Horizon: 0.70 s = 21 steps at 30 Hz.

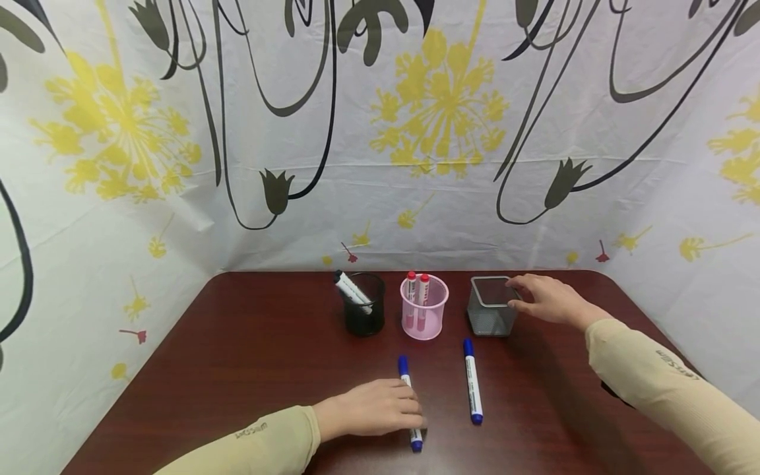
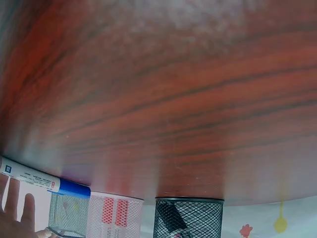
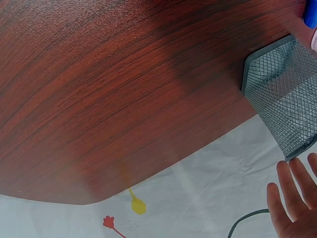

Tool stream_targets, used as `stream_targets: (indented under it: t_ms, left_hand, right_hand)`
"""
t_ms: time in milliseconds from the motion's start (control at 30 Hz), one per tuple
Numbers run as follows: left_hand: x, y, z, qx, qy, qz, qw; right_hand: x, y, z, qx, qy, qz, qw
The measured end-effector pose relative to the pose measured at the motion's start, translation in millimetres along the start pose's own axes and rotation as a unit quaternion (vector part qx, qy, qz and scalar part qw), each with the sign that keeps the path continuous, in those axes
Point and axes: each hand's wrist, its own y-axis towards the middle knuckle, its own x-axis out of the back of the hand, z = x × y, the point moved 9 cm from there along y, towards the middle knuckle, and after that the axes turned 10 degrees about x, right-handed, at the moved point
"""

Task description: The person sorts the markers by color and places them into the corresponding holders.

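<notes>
My left hand point(image 1: 377, 407) lies over the middle of a white marker with blue ends point(image 1: 416, 437), its fingers draped across the barrel. The marker's blue cap point(image 1: 404, 365) shows beyond the hand. At the right, my right hand point(image 1: 549, 298) reaches to the top right edge of a grey square mesh pen holder point(image 1: 491, 320). In the right wrist view the fingers point(image 3: 293, 191) are extended, their tips right at the holder's rim. A second blue-ended marker point(image 1: 472, 382) lies on the table between the hands, in front of the holder.
A black mesh cup point(image 1: 364, 320) holds a white marker with a dark cap point(image 1: 352, 288), leaning left. Beside it, a pink mesh cup point(image 1: 423, 323) contains two red-capped markers point(image 1: 423, 290). The dark wood table point(image 1: 267, 356) meets a patterned cloth point(image 1: 356, 224) at its back edge.
</notes>
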Motion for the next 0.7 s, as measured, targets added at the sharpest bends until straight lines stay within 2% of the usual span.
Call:
stream_targets:
  t_ms: [367, 600, 700]
  left_hand:
    - [3.0, 2.7, -1.1, -0.022, 0.015, -0.017, 0.9995]
    - [3.8, 6.9, 6.5, 0.009, 0.007, 0.009, 0.9999]
    - [11.7, 10.9, 12.1, 0.023, -0.005, -0.002, 0.9997]
  right_hand:
    - [-1.4, -0.1, -2.2, -0.006, 0.006, 0.005, 1.0]
    - [-1.7, -0.6, -1.0, -0.005, 0.005, 0.005, 1.0]
    - [-1.8, -0.5, -0.8, -0.004, 0.003, 0.005, 1.0]
